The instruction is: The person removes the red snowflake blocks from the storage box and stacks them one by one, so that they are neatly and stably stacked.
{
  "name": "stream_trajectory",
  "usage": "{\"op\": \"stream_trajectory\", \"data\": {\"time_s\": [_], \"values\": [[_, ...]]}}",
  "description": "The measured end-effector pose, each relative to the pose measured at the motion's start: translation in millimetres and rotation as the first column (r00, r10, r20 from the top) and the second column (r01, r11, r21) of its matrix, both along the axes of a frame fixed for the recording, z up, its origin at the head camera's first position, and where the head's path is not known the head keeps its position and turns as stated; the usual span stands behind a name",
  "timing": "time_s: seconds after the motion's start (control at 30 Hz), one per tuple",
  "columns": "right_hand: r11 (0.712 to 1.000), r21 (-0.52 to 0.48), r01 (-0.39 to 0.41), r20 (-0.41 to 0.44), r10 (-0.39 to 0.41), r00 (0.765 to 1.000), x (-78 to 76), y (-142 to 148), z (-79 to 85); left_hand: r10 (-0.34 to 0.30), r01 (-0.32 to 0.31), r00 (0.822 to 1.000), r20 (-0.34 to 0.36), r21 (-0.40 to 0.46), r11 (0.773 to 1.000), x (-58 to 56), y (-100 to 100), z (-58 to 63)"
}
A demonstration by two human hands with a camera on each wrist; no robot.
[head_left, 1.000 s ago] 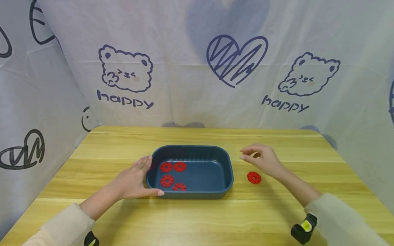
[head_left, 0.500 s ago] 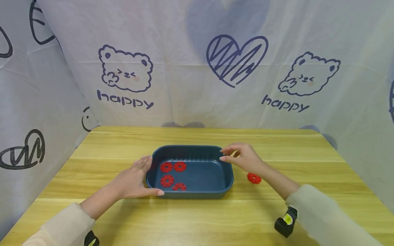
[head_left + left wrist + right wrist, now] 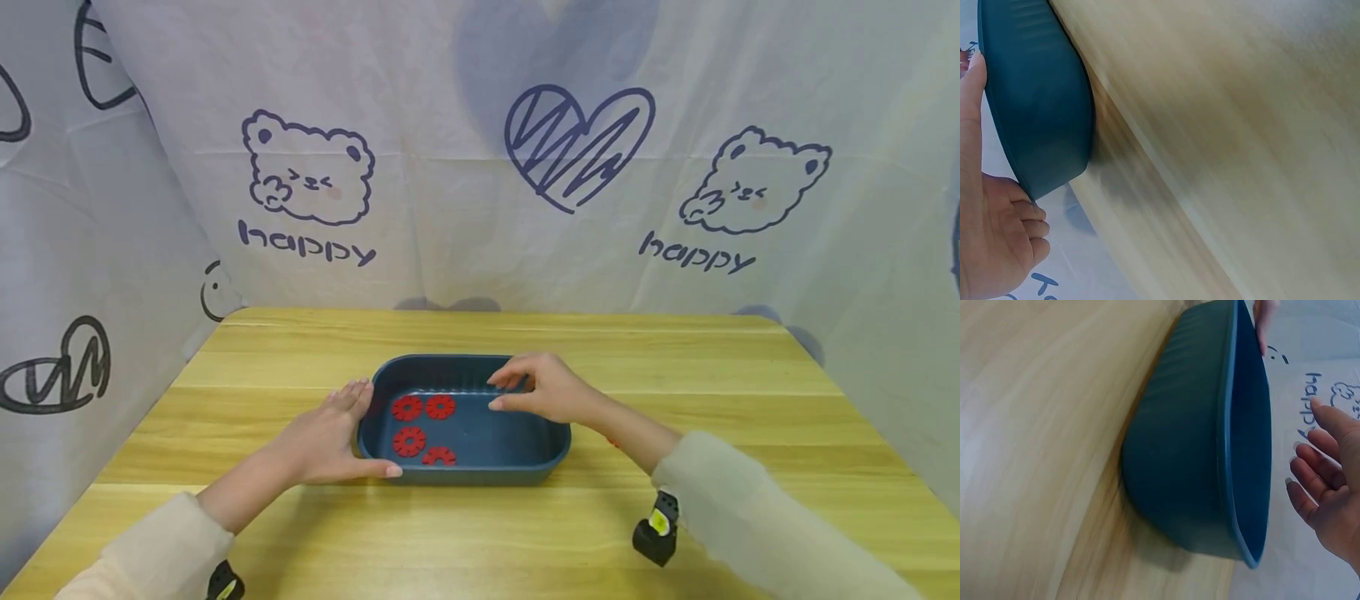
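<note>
My left hand (image 3: 326, 439) rests against the left end of a dark blue plastic basin (image 3: 480, 475), its thumb (image 3: 378, 470) straight along the near rim and its fingers at the side. In the left wrist view the hand (image 3: 1000, 237) touches the basin's corner. Several red notched plastic discs lie inside on the left; one disc (image 3: 408, 442) is near the middle of that group. Above the basin's right half hovers my right hand (image 3: 551, 390), thumb and fingers apart. The right wrist view shows that hand (image 3: 1335, 487) with loosely bent fingers and nothing visible between them.
Another red disc (image 3: 613, 442) lies on the wooden table (image 3: 480, 542) right of the basin, mostly hidden by my right forearm. Behind the table hangs a white cloth (image 3: 442, 200) with printed bears and a heart.
My right hand has moved left, from beside the loose disc to over the basin's right half. The left hand, basin and discs in it stay in place.
</note>
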State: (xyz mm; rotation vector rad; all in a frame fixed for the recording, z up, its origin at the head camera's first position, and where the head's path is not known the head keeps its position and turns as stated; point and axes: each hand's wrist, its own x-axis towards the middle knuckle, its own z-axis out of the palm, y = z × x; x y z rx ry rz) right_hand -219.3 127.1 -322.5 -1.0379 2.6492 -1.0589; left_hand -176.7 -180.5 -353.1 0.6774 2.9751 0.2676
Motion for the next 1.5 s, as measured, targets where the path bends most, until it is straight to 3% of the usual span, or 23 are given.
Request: {"op": "stream_trajectory", "data": {"time_s": [0.27, 0.5, 0.53, 0.57, 0.77, 0.8, 1.5], "values": [[0.993, 0.094, -0.066, 0.035, 0.063, 0.997, 0.2, -20, -15.3, -0.012, 0.012, 1.000, 0.012, -0.021, 1.000, -2.4, 1, 2.7], [0.970, 0.189, -0.149, 0.086, 0.135, 0.987, -3.3, -39, -33.5, -0.004, 0.004, 1.000, 0.003, -0.012, 1.000, -1.3, -1, 0.9], [0.967, 0.196, -0.162, 0.086, 0.147, 0.985, -3.6, -41, -35.3, -0.004, 0.004, 1.000, 0.002, -0.013, 1.000, -1.3, -1, 1.0], [0.963, 0.191, -0.188, 0.065, 0.178, 0.982, -11.2, -40, -49.1, -0.005, 0.005, 1.000, 0.000, -0.015, 1.000, -1.4, -1, 1.2], [0.937, 0.257, -0.237, 0.037, 0.235, 0.971, -9.4, -51, -59.5, -0.016, 0.016, 1.000, -0.015, -0.028, 0.999, 1.4, 0, 3.5], [0.934, 0.277, -0.226, 0.051, 0.221, 0.974, -1.3, -54, -49.2, -0.016, 0.016, 1.000, -0.014, -0.027, 1.000, 2.0, 0, 3.8], [0.945, 0.264, -0.193, 0.027, 0.192, 0.981, -4.4, -66, -61.0, -0.013, 0.013, 1.000, -0.001, -0.027, 1.000, 1.0, 1, 3.2]]}}
